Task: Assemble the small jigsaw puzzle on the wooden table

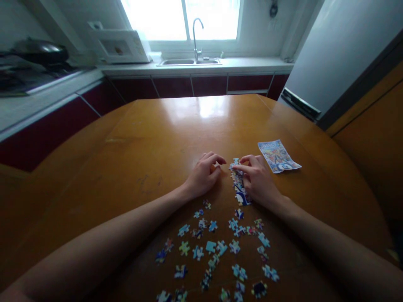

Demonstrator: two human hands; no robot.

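A narrow strip of joined jigsaw puzzle pieces lies flat on the wooden table, with a blue-and-white part at its near end. My right hand rests along the strip's right side, its fingers bent onto the upper pieces and hiding part of them. Just left of the strip's far end is my left hand, palm down. Its fingers are loosely curved, with a gap between thumb and forefinger and nothing visible in them. Several loose puzzle pieces are scattered on the table between my forearms.
A creased picture sheet lies right of my right hand on the round wooden table. Beyond the table are a counter with a sink and a microwave. A pan is on the stove; a fridge stands right.
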